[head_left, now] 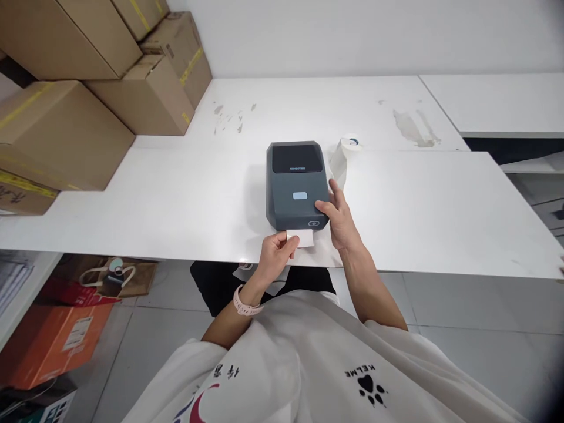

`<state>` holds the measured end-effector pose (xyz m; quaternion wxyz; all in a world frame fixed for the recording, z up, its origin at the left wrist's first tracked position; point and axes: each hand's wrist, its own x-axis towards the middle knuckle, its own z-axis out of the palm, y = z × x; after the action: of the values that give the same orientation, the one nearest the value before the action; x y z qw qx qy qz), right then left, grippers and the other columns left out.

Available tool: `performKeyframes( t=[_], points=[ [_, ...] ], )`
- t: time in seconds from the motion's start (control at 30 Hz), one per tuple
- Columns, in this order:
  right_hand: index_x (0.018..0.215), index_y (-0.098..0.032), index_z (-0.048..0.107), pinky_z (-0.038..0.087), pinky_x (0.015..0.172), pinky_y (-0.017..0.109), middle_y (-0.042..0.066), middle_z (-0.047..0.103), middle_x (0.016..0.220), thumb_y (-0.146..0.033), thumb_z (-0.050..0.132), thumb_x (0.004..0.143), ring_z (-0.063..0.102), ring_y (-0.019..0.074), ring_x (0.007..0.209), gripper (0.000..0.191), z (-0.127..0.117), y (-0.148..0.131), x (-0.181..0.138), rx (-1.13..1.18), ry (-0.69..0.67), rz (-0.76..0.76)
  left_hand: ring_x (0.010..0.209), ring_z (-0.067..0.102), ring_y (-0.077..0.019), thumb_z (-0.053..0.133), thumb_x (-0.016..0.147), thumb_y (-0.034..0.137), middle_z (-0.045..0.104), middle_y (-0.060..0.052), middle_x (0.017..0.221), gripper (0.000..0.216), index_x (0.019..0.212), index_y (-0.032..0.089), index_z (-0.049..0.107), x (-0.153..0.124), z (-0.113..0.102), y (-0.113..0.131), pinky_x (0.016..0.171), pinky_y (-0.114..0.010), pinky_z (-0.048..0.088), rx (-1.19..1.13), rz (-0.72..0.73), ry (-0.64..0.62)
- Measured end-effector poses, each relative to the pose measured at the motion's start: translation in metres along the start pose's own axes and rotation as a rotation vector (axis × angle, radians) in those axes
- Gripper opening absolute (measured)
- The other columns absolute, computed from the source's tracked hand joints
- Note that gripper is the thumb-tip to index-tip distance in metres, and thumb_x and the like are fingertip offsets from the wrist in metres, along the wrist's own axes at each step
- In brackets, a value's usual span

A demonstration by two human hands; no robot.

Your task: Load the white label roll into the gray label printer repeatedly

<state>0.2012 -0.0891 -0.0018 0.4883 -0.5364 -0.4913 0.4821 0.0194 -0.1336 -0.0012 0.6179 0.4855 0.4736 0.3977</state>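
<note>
A dark grey label printer [291, 200] stands on the white table, its front edge facing me. A blank white label [305, 238] sticks out from the slot at its front. My left hand [275, 255] pinches the label's left end between thumb and fingers. Against the printer's right side rests my right hand [341, 220], thumb on the top cover and fingers along the side, gripping the front right corner. Behind that hand, a roll of white label paper [346, 153] lies beside the printer, partly hidden by it.
Cardboard boxes [66, 129] with yellow tape are stacked at the table's left end. The white table [185, 205] runs to a wall behind and has worn patches. Under the left side, an orange box [57, 341] and a paper bag [132, 276] sit on the floor.
</note>
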Motion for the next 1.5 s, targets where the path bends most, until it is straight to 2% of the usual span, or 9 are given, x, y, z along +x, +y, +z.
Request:
performKeyframes(
  t=[0.2, 0.4, 0.5, 0.6, 0.8, 1.0, 1.1, 1.3, 1.5],
  points=[
    [0.167, -0.035, 0.014, 0.035, 0.128, 0.051, 0.006, 0.033, 0.17, -0.053, 0.078, 0.076, 0.034, 0.0289, 0.157, 0.113, 0.004, -0.03, 0.019, -0.004, 0.038, 0.004, 0.052, 0.045, -0.0088, 0.066, 0.09, 0.05, 0.048, 0.004, 0.051, 0.048, 0.055, 0.019, 0.053, -0.01, -0.015, -0.013, 0.054, -0.025, 0.036, 0.076, 0.076, 0.037],
    [0.167, -0.034, 0.015, 0.042, 0.123, 0.05, 0.007, 0.038, 0.167, -0.043, 0.08, 0.072, 0.047, 0.031, 0.147, 0.115, 0.007, -0.039, 0.029, -0.053, 0.033, -0.005, 0.093, 0.067, -0.0174, 0.06, 0.097, 0.047, 0.073, -0.005, 0.099, 0.029, 0.102, 0.022, 0.074, 0.001, -0.03, -0.003, 0.083, -0.031, 0.053, 0.136, 0.371, 0.495],
    [0.167, -0.035, 0.016, 0.039, 0.126, 0.05, 0.005, 0.036, 0.169, -0.051, 0.078, 0.079, 0.041, 0.0296, 0.153, 0.109, 0.002, -0.034, 0.022, -0.099, 0.027, -0.011, 0.144, 0.051, -0.0259, 0.054, 0.1, 0.054, 0.053, -0.009, 0.157, 0.052, 0.147, 0.03, 0.055, 0.011, -0.029, 0.0, 0.115, -0.041, 0.046, 0.163, 0.347, 0.361],
    [0.165, -0.038, 0.024, 0.031, 0.131, 0.049, -0.001, 0.028, 0.173, -0.065, 0.064, 0.091, 0.028, 0.0272, 0.16, 0.089, -0.003, -0.024, 0.003, -0.136, 0.042, -0.025, 0.162, 0.026, -0.0267, 0.047, 0.103, 0.058, 0.029, -0.004, 0.174, 0.064, 0.162, 0.035, 0.035, 0.014, -0.024, -0.002, 0.13, -0.045, 0.031, 0.139, 0.293, 0.22],
    [0.162, -0.042, 0.035, 0.024, 0.133, 0.053, -0.006, 0.032, 0.172, -0.078, 0.035, 0.098, 0.026, 0.0275, 0.162, 0.073, -0.01, -0.015, -0.011, -0.151, 0.132, -0.205, 0.166, 0.014, -0.0273, 0.043, 0.102, 0.062, 0.02, 0.0, 0.177, 0.065, 0.162, 0.038, 0.034, 0.018, -0.025, 0.015, 0.134, -0.047, 0.024, 0.161, 0.41, 0.212],
    [0.166, -0.045, 0.017, 0.023, 0.133, 0.053, -0.008, 0.026, 0.174, -0.081, 0.019, 0.098, 0.019, 0.0276, 0.164, 0.077, -0.014, -0.06, 0.051, -0.266, 0.13, -0.453, 0.155, 0.04, -0.0281, 0.047, 0.102, 0.059, 0.054, -0.007, 0.158, 0.052, 0.143, 0.03, 0.058, 0.088, -0.048, 0.059, 0.131, -0.047, 0.03, 0.189, 0.635, 0.337],
    [0.168, -0.042, 0.01, 0.021, 0.134, 0.05, -0.006, 0.026, 0.174, -0.084, 0.02, 0.096, 0.016, 0.0261, 0.164, 0.084, -0.013, -0.083, 0.09, -0.346, 0.149, -0.498, 0.161, 0.028, -0.0336, 0.074, 0.086, 0.046, 0.041, -0.006, 0.168, 0.07, 0.151, 0.033, 0.049, 0.13, -0.06, 0.06, 0.131, -0.053, 0.025, 0.217, 0.493, 0.215],
    [0.168, -0.041, 0.014, 0.019, 0.133, 0.052, -0.004, 0.032, 0.171, -0.089, 0.033, 0.09, 0.014, 0.0292, 0.164, 0.093, -0.022, -0.096, 0.151, -0.515, 0.127, -0.497, 0.161, 0.027, -0.037, 0.082, 0.069, 0.03, 0.029, -0.01, 0.174, 0.111, 0.165, 0.03, 0.024, 0.161, -0.061, 0.04, 0.127, -0.055, 0.032, 0.147, 0.246, -0.068],
    [0.161, -0.036, 0.038, 0.024, 0.128, 0.06, 0.003, 0.044, 0.164, -0.065, 0.05, 0.099, 0.03, 0.0383, 0.156, 0.07, -0.024, -0.107, 0.12, -0.712, 0.209, -0.611, 0.16, 0.028, -0.039, 0.085, 0.07, 0.034, 0.027, -0.011, 0.174, 0.111, 0.164, 0.027, 0.026, 0.153, -0.062, 0.033, 0.128, -0.055, 0.034, 0.124, 0.276, -0.124]
  ],
)
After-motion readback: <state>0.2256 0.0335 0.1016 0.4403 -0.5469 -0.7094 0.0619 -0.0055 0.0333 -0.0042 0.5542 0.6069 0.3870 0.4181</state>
